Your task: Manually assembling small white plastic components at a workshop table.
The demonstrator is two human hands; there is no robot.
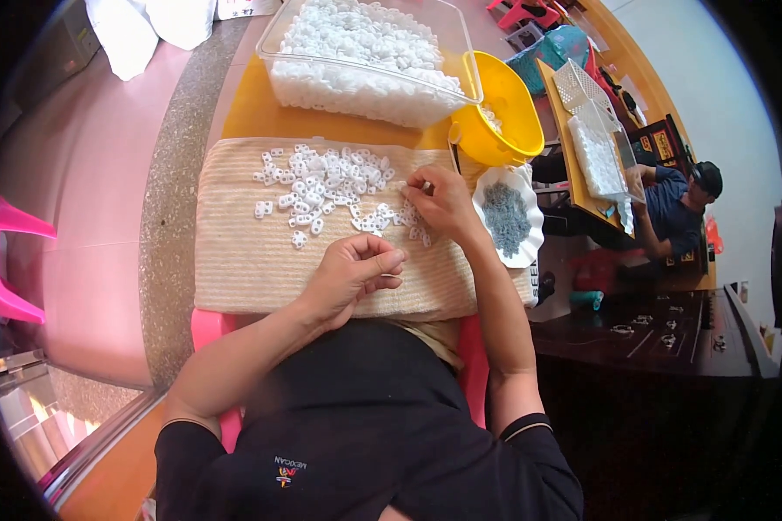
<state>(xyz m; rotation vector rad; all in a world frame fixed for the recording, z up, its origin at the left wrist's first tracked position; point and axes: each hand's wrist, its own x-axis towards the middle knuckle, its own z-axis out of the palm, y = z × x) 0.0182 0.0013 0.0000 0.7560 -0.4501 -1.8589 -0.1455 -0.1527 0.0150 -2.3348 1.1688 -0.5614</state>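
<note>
— Where are your hands?

— My left hand rests on the near part of the beige mat, its grip pinched together on a small white piece I can barely see. My right hand is farther off, fingertips closed among the scattered white plastic pieces.

— And around them?

— A white dish of grey bits just right, a yellow bowl and a clear tub beyond on the worktop.
</note>
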